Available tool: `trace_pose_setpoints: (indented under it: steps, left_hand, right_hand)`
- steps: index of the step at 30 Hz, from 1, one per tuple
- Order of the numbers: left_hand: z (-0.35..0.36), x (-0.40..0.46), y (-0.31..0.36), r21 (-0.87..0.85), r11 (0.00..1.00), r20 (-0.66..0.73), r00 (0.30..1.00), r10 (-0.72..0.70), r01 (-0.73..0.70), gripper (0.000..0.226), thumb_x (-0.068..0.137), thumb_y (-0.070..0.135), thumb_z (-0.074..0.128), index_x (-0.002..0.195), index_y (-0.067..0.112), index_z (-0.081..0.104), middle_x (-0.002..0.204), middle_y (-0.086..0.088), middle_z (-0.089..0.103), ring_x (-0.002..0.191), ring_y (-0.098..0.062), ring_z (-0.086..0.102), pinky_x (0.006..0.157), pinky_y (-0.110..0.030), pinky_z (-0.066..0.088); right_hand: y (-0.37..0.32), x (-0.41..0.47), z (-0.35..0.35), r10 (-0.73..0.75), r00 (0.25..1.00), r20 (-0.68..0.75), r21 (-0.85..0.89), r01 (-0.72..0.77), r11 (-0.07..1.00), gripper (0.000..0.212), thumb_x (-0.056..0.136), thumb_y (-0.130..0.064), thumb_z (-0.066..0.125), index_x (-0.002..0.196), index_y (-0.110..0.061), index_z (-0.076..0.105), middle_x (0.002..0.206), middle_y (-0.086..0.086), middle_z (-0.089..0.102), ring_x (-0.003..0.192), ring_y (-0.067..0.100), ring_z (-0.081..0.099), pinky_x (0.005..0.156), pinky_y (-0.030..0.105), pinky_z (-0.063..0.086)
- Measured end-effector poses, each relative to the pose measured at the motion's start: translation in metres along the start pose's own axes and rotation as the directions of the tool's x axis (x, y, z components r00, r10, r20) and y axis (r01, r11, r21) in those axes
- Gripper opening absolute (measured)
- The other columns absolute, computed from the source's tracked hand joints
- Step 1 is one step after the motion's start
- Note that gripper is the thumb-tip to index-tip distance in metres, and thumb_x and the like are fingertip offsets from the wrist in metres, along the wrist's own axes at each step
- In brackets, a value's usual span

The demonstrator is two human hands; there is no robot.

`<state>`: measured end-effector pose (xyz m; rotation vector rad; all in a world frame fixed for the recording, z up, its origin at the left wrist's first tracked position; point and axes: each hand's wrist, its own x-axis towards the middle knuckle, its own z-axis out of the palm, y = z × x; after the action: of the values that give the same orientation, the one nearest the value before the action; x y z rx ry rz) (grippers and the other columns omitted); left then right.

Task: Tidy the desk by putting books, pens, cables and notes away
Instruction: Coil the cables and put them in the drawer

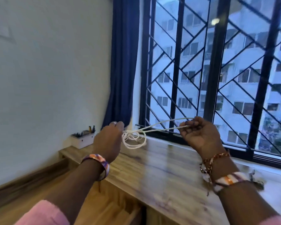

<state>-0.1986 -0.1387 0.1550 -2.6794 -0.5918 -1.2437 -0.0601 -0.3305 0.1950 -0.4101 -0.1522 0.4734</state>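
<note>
Overhead, white cable (pixel 161 126) between left hand (pixel 108 140), right hand (pixel 199 135)

cable (pixel 133 140): white, thin loops
curtain (pixel 123 62): deep blue, plain
wall (pixel 47 70): pale, bluish white
window grille (pixel 193 54): black bars, diagonal lattice pattern
desk (pixel 161 159): light wood grain, streaked
organiser box (pixel 83 140): white
left wristband (pixel 97 163): purple, orange and white patches
right wristband (pixel 230 179): white, orange and dark stripes
sleeves (pixel 44 215): pink
building outside (pixel 243 54): white with dark windows
</note>
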Motion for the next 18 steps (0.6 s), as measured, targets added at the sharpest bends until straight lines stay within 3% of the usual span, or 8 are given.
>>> trace_pose_setpoints:
  steps: [3,7,8,10,13,14,15,18]
  left_hand:
    - [-0.029,0.002,-0.006,-0.396,0.918,-0.234,0.963,-0.136,0.033,0.023,0.074,-0.011,0.049,0.069,0.01,0.058,0.068,-0.011,0.058,0.061,-0.032,0.056,0.051,-0.024,0.033]
    - [-0.09,0.01,-0.016,-0.922,-0.144,0.377,0.752,-0.541,0.359,0.033,0.078,-0.017,0.038,0.062,0.005,0.057,0.048,-0.008,0.059,0.046,-0.021,0.059,0.045,-0.02,0.051]
    - [-0.103,0.008,-0.026,-0.897,-0.221,0.44,0.728,-0.526,0.383,0.034,0.08,-0.015,0.035,0.062,0.005,0.055,0.046,-0.007,0.057,0.041,-0.018,0.056,0.04,-0.02,0.049]
    - [-0.126,0.003,-0.053,-0.883,-0.096,0.435,0.727,-0.531,0.459,0.032,0.083,-0.01,0.035,0.068,0.007,0.058,0.047,-0.004,0.055,0.041,-0.016,0.049,0.039,-0.018,0.044]
    - [-0.154,-0.008,-0.086,-0.87,0.034,0.412,0.763,-0.498,0.492,0.029,0.086,-0.002,0.041,0.069,0.011,0.061,0.051,-0.001,0.055,0.049,-0.016,0.048,0.05,-0.022,0.041]
    - [-0.16,-0.013,-0.094,-0.864,0.045,0.427,0.777,-0.463,0.501,0.028,0.087,0.0,0.043,0.069,0.012,0.061,0.054,-0.002,0.056,0.05,-0.016,0.05,0.051,-0.022,0.042]
    - [-0.167,-0.018,-0.099,-0.862,0.04,0.447,0.794,-0.411,0.506,0.026,0.088,0.002,0.046,0.072,0.013,0.063,0.054,0.0,0.057,0.049,-0.014,0.052,0.05,-0.021,0.044]
    - [-0.179,-0.032,-0.101,-0.853,0.009,0.507,0.834,-0.219,0.521,0.016,0.091,0.007,0.05,0.091,0.013,0.065,0.06,0.001,0.061,0.052,-0.01,0.055,0.046,-0.019,0.048]
  right_hand:
    - [0.015,-0.007,0.021,-0.067,0.998,0.015,0.039,0.066,0.997,0.028,0.083,-0.005,0.042,0.057,-0.015,0.036,0.032,-0.005,0.028,0.028,0.008,0.028,0.046,0.017,0.029]
    - [0.056,-0.018,0.042,-0.017,1.0,-0.001,-0.061,0.017,0.998,0.03,0.093,-0.006,0.041,0.063,-0.01,0.043,0.031,-0.005,0.036,0.026,0.006,0.036,0.042,0.018,0.04]
    - [0.069,-0.024,0.044,0.039,0.999,-0.005,-0.146,-0.04,0.988,0.027,0.093,-0.005,0.042,0.067,-0.006,0.047,0.033,-0.001,0.042,0.027,0.007,0.043,0.045,0.022,0.049]
    - [0.094,-0.042,0.049,0.126,0.992,-0.019,-0.445,-0.121,0.887,0.02,0.092,-0.004,0.047,0.072,-0.001,0.051,0.044,0.006,0.051,0.038,0.014,0.058,0.047,0.03,0.056]
    - [0.125,-0.084,0.061,-0.029,0.999,0.028,-0.918,0.037,0.394,0.01,0.093,-0.015,0.052,0.098,-0.007,0.056,0.077,0.004,0.053,0.068,0.018,0.061,0.06,0.033,0.05]
    - [0.135,-0.097,0.065,-0.141,0.98,0.139,-0.957,0.17,0.236,0.023,0.093,-0.02,0.054,0.112,-0.007,0.055,0.088,0.001,0.051,0.104,0.015,0.05,0.068,0.031,0.044]
    - [0.145,-0.11,0.071,-0.213,0.932,0.294,-0.938,0.324,0.124,0.034,0.092,-0.025,0.055,0.122,-0.01,0.051,0.098,-0.002,0.05,0.073,0.007,0.035,0.076,0.03,0.041]
    - [0.171,-0.152,0.096,-0.014,0.79,0.613,-0.786,0.611,0.1,0.049,0.088,-0.036,0.058,0.133,-0.032,0.04,0.121,-0.023,0.045,0.106,-0.005,0.048,0.086,0.014,0.04]
